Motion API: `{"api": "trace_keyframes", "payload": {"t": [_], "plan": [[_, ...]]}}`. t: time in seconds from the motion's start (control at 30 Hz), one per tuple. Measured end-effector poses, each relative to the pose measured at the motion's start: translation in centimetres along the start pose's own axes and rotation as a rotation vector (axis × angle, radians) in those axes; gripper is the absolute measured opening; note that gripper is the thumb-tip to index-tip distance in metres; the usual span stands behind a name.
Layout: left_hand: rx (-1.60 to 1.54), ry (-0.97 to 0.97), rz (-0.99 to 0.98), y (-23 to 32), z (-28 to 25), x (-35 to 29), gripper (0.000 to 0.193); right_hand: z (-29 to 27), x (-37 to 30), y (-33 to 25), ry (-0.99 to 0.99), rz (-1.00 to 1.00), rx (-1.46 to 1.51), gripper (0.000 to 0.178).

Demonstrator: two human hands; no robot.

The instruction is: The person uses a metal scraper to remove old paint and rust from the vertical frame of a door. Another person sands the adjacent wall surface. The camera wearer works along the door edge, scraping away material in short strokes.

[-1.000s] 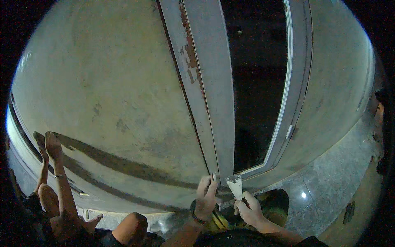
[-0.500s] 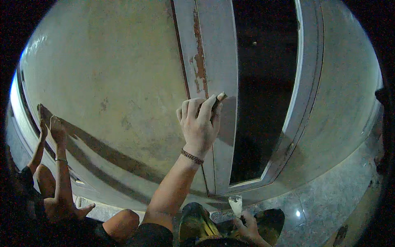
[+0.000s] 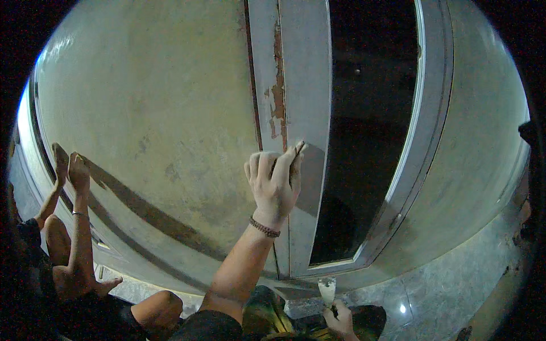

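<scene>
My left hand, with a beaded bracelet at the wrist, is raised against the grey-painted wooden frame. Its fingers are closed round a small folded piece that looks like sandpaper; most of it is hidden. Above the hand, a strip of chipped paint bares reddish-brown underneath. Low down, near my knees, my right hand grips a putty knife, its whitish, smeared blade pointing up. The putty knife is apart from the frame.
Right of the frame's upright is a dark glass panel. A stained greenish wall spreads to the left. At the far left another person crouches with hands raised to a frame there. Grey tiled floor lies below right.
My left hand has moved slightly down along the frame, and the piece in it shows less. The view has shifted a little. My right hand still holds the putty knife.
</scene>
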State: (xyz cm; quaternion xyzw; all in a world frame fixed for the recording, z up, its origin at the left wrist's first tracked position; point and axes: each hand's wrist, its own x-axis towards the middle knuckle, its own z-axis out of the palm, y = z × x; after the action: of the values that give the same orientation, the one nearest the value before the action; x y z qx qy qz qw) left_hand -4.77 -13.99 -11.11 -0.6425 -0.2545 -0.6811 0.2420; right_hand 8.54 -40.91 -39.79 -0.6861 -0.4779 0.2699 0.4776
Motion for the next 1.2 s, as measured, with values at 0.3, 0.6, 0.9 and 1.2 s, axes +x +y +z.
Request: {"api": "trace_keyframes", "payload": {"t": [0.3,0.6,0.9,1.2], "plan": [[0.009,0.131,0.085,-0.5,1.0,3.3,0.014,-0.3,0.0,0.5,-0.042,-0.093,-0.091,0.027],[0.006,0.115,0.072,-1.4,-0.5,3.4,0.016,-0.2,-0.5,-0.9,-0.007,-0.041,-0.045,0.028],[-0.019,0.207,0.043,-1.0,-1.9,1.6,0.015,0.7,-0.6,0.4,0.083,-0.106,-0.083,0.031],[0.013,0.170,-0.037,-2.9,-0.3,-0.5,0.013,1.2,-0.3,1.3,0.077,-0.096,-0.096,0.022]]}}
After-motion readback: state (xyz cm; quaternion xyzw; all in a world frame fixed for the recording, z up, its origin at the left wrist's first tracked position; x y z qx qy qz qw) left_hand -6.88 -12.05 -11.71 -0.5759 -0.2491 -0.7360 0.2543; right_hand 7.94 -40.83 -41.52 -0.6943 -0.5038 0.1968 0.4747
